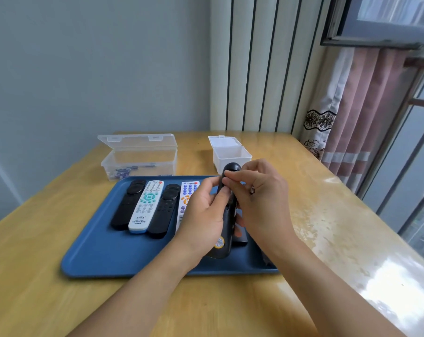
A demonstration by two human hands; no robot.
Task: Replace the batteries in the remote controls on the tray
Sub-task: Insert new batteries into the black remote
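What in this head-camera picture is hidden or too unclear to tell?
- Black remote held by the left hand and right hand: fingers cover its battery compartment.
- White remote with coloured buttons: the left hand hides most of it.
- White box: its walls hide the contents.
- Batteries in the clear box: too small to count.
- Dark item on the tray: the right hand hides most of it.

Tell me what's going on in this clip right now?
A person holds a black remote above the blue tray, the left hand gripping its body while the right hand works at its upper part. Four more remotes lie side by side on the tray. Behind it sit an open clear box of batteries and an open white box.
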